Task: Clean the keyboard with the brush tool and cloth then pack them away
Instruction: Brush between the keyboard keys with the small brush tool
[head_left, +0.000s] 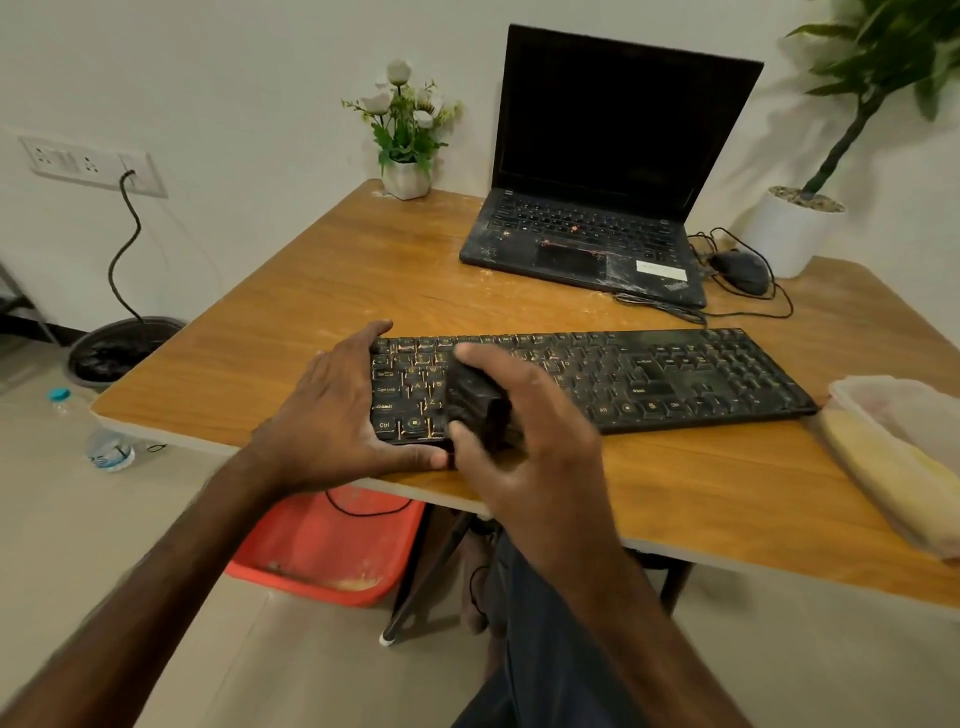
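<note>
Black plastic keyboard lies along the front edge of the wooden table. My left hand grips its left end; my right hand curls round a dark, blocky brush tool on the keys. Brushing step, I judge; next calls for strokes rightward over the remaining rows.

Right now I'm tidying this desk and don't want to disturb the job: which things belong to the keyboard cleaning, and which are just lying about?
For the job: keyboard, held by the left hand; dark brush in the right hand; yellow cloth; clear box, probably for packing.
Lying about: laptop, mouse, flower pot, potted plant, red tub, bottle.
</note>
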